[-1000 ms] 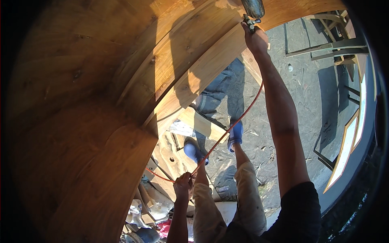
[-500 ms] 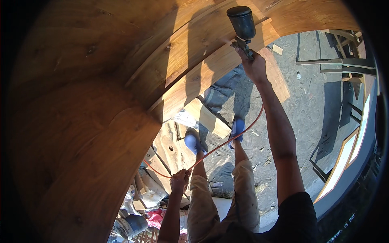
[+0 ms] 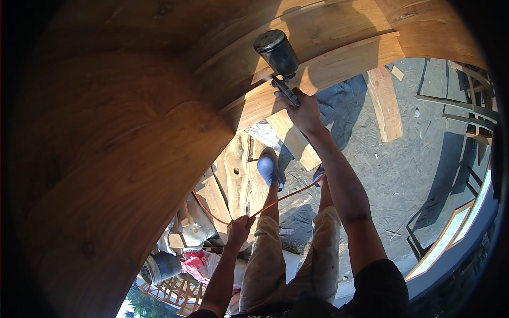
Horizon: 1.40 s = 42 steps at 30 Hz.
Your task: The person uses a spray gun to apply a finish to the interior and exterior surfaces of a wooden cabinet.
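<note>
My right hand (image 3: 303, 110) is closed round the handle of a spray gun (image 3: 285, 91) with a dark cup (image 3: 277, 53) on top. The gun's nozzle points left, close to a reddish-brown wooden panel with raised strips (image 3: 318, 66), and a faint pale mist shows at its tip. Lower down, my left hand (image 3: 238, 231) grips a thin red air hose (image 3: 283, 198). From there the hose curves up behind my right forearm on one side and down behind the large wooden side panel (image 3: 127, 175) on the other.
Loose boards (image 3: 384, 103) and a slab with a knot hole (image 3: 236, 169) lie on the grey ground around my feet. A dirty bucket (image 3: 160, 267) and a pink bag (image 3: 195, 265) are at the lower left. Wooden frames (image 3: 461, 106) stand at the far right.
The spray gun and my right hand have moved left and slightly down along the panel, and the gun has tilted. My left hand still holds the hose. The whole view has shifted.
</note>
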Available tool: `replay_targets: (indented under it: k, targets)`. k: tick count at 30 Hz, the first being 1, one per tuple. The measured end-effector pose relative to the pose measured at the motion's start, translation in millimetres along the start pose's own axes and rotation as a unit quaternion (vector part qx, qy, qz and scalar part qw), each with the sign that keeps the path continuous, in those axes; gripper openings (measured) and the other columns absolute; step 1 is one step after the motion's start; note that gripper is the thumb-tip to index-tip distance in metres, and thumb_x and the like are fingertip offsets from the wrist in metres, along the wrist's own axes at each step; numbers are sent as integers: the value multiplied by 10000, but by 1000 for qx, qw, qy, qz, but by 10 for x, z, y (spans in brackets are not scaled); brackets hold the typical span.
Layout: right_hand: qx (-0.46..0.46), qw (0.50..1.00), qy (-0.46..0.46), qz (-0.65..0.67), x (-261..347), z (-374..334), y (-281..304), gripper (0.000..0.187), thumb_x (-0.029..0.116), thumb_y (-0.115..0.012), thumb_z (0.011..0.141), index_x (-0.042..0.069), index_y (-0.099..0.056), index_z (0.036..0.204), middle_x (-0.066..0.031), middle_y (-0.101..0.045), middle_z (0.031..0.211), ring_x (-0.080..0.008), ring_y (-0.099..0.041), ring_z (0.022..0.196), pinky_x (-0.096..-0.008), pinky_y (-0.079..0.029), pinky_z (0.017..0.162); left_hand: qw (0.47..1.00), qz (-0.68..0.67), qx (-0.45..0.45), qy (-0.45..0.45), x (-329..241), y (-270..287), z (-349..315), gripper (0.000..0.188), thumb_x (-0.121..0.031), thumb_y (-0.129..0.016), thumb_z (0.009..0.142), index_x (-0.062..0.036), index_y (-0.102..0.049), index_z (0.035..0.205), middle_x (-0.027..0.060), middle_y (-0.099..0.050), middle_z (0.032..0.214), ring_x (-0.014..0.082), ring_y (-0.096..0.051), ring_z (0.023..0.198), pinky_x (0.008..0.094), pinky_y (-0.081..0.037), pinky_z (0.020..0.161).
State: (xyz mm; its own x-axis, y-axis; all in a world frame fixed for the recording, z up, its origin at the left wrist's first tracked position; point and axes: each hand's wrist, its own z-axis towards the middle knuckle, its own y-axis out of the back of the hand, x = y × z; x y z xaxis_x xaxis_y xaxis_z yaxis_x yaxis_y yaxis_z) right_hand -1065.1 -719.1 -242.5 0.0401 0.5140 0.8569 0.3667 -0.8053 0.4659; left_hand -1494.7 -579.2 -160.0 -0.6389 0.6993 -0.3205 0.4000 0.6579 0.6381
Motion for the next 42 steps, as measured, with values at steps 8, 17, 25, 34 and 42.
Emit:
replay_targets:
  k: [8, 17, 25, 34, 42]
  targets:
    - [123, 992, -3, 30, 219, -191, -684, 440, 453, -714, 965, 16, -700, 923, -205, -644, 675, -323, -633, 596, -407, -483, 588, 999, 41, -1, 28, 122, 34, -78, 414, -415, -640, 1006, -54, -607, 807, 149, -676, 758, 398, -673, 686, 519, -495, 606]
    - [-82, 993, -7, 85, 75, 282, -262, 438, 469, -712, 962, 34, -693, 912, -193, -673, 683, -402, -695, 681, -438, -521, 604, 999, 39, -18, 16, 55, 36, 5, 410, -410, -649, 1003, -50, -610, 810, 152, -693, 784, 399, -676, 695, 522, -489, 599]
    - [-225, 974, -8, 26, -243, 969, 461, 465, 482, -725, 945, 21, -685, 899, -214, -675, 692, -454, -681, 715, -481, -527, 630, 1000, 16, -14, 17, -262, 87, 248, 399, -383, -641, 1012, -48, -600, 799, 162, -689, 783, 409, -671, 708, 530, -491, 619]
    - [-227, 971, 75, -14, -328, 1006, 433, 349, 374, -749, 961, 33, -698, 905, -161, -624, 630, -303, -606, 533, -379, -493, 549, 999, -32, -42, -13, -385, 63, 389, 428, -363, -640, 1021, -31, -574, 759, 173, -636, 690, 393, -629, 606, 486, -449, 560]
    - [-103, 991, 62, 57, -154, 857, -316, 447, 428, -734, 957, 38, -601, 784, -169, -626, 617, -374, -659, 586, -415, -491, 530, 999, 3, -9, 37, -223, 160, 289, 390, -365, -650, 1010, -44, -599, 797, 174, -693, 784, 419, -672, 697, 530, -483, 591]
